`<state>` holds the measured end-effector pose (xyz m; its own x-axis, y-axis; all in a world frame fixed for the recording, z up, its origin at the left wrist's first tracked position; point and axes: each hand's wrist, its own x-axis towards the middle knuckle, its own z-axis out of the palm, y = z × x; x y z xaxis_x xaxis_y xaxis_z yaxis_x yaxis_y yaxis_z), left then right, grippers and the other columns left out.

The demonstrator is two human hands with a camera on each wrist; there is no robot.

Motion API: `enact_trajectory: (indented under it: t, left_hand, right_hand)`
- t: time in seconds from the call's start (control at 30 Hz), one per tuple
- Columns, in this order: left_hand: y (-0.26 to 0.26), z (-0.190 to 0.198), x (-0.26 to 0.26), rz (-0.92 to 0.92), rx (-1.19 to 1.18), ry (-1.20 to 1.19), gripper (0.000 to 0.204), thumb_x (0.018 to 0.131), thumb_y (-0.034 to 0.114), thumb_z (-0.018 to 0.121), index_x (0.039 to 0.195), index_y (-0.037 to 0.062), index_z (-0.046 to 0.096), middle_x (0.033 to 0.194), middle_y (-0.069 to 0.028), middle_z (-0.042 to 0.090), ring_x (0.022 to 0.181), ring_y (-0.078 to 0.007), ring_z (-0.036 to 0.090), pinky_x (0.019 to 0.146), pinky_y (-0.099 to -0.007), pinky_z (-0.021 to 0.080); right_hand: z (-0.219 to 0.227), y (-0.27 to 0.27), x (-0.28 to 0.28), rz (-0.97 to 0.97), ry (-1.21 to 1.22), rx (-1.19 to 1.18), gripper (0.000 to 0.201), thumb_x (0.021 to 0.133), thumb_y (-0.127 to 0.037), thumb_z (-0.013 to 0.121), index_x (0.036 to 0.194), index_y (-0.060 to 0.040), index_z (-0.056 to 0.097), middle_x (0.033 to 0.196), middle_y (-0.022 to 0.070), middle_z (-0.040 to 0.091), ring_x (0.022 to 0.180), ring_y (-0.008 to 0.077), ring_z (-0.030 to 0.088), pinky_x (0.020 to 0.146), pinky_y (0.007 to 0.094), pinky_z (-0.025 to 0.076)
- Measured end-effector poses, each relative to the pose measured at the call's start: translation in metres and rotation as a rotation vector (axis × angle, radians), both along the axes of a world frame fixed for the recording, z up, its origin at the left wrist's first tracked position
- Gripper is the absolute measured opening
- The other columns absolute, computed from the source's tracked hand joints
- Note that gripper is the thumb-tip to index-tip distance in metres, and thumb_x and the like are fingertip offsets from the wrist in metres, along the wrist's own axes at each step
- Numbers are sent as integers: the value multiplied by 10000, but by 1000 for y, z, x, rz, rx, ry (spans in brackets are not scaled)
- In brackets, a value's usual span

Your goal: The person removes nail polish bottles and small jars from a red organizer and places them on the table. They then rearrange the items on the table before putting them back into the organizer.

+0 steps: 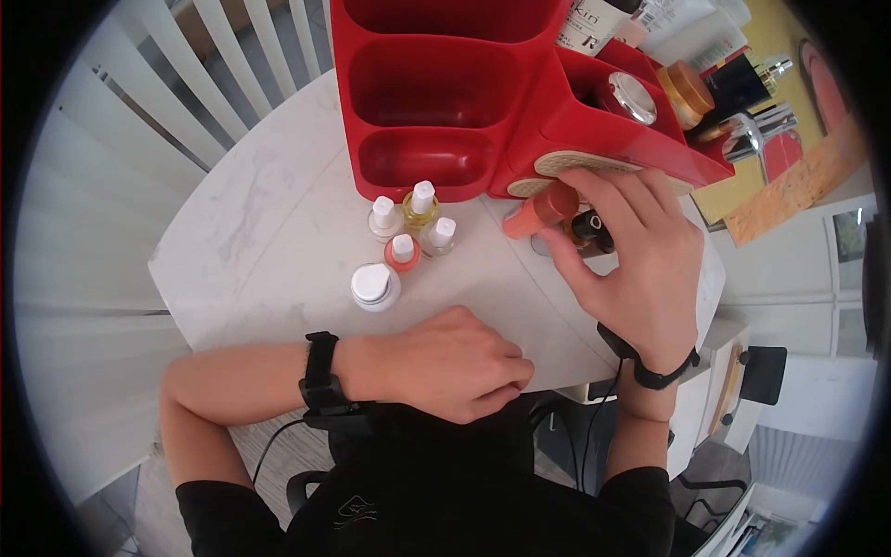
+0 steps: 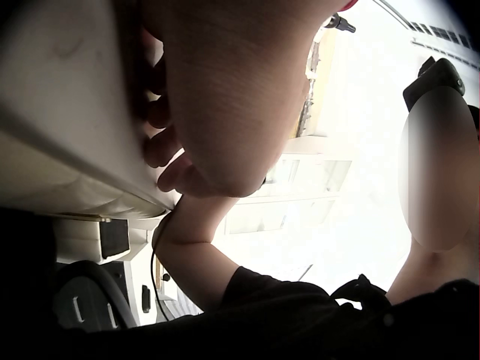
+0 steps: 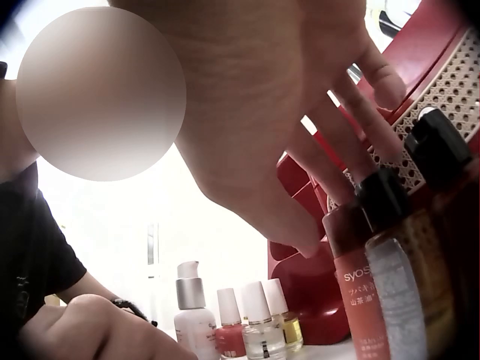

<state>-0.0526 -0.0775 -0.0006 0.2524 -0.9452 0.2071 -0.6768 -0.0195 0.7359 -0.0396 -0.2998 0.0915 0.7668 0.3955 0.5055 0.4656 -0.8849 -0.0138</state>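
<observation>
My right hand [image 1: 640,251] hovers over a small group of bottles at the right of the table. Its thumb and forefinger spread on either side of the reddish cap of a coral bottle [image 3: 360,292]. In the right wrist view, the thumb stands a little apart from that cap, with the fingers fairly straight. Close beside it stand a clear bottle [image 3: 397,300] and two black-capped bottles, one with a black cap [image 3: 382,196]. My left hand [image 1: 450,362] lies near the table's front edge, fingers loosely curled, holding nothing.
Several white-capped nail polish bottles [image 1: 402,251] and a white pump bottle [image 1: 374,287] stand mid-table. Behind them is a red organizer [image 1: 510,139] with bare front compartments. Its right part holds several jars and bottles, including a silver-lidded jar [image 1: 631,98].
</observation>
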Motion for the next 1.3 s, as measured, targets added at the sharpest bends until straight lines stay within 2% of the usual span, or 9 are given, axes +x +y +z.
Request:
enact_trajectory:
  t: [0.17, 0.33, 0.47, 0.6, 0.67, 0.8, 0.83, 1.03, 1.3]
  left_hand:
    - [-1, -1, 0, -10, -20, -9, 140, 980, 190, 705, 937, 57, 706, 811, -96, 709, 792, -321, 744, 700, -473, 585]
    - [1, 5, -9, -19, -69, -71, 127, 964, 185, 721, 933, 63, 704, 816, -96, 709, 765, -327, 743, 651, -478, 576]
    - [24, 56, -18, -118, -79, -234, 123, 947, 195, 798, 1011, 98, 757, 781, -23, 647, 642, -204, 664, 540, -384, 498]
    - [64, 113, 0, 189, -240, -449, 136, 886, 287, 838, 967, 181, 861, 639, 61, 567, 512, -136, 523, 499, -306, 330]
    - [81, 120, 12, 410, -255, -407, 151, 827, 308, 807, 870, 168, 847, 625, 40, 623, 520, -178, 555, 521, -344, 366]
    - [106, 127, 28, 744, -35, -227, 316, 766, 300, 830, 993, 83, 806, 659, 1, 628, 528, -138, 555, 546, -281, 364]
    - [116, 131, 31, 703, 53, -228, 427, 747, 295, 879, 1091, 66, 773, 689, -15, 638, 548, -112, 558, 551, -264, 363]
    - [117, 134, 28, 678, 329, -189, 493, 736, 208, 943, 1180, 103, 755, 746, -27, 674, 592, -158, 600, 566, -295, 420]
    - [103, 112, 24, 613, 350, -243, 393, 791, 116, 895, 1161, 127, 764, 843, -60, 747, 619, -215, 647, 592, -342, 475]
  right_hand:
    - [-19, 11, 3, 276, -74, 20, 443, 827, -210, 887, 1242, -100, 778, 990, 3, 706, 896, 240, 691, 637, 346, 571]
    - [-34, 45, -2, 267, 74, 39, 521, 903, -185, 860, 1400, -97, 731, 952, 40, 711, 787, 227, 707, 602, 390, 559]
    - [-44, 51, 2, 261, 131, 171, 371, 940, -172, 839, 1287, -93, 734, 932, 73, 739, 773, 272, 741, 611, 400, 572]
    - [-40, 42, -5, 241, 234, 232, 196, 932, -138, 824, 1095, -86, 730, 854, 87, 742, 723, 309, 738, 637, 416, 586]
    - [-31, 30, -12, 252, 266, 207, 187, 915, -124, 821, 1075, -89, 732, 849, 79, 745, 716, 306, 739, 638, 415, 587]
    - [-9, 9, -27, 183, 341, 120, 183, 884, -96, 817, 1046, -102, 733, 843, 66, 755, 710, 303, 740, 634, 407, 581]
    - [-4, 4, -30, 192, 344, 123, 183, 884, -96, 817, 1046, -102, 733, 843, 66, 755, 710, 303, 740, 634, 407, 581]
    - [0, -14, -36, -17, 371, 109, 171, 901, -100, 809, 1049, -100, 723, 799, 87, 739, 720, 316, 738, 625, 413, 556]
    - [-4, -14, -45, -102, 349, -5, 203, 907, -81, 796, 1097, -107, 731, 787, 101, 743, 705, 334, 724, 608, 445, 531]
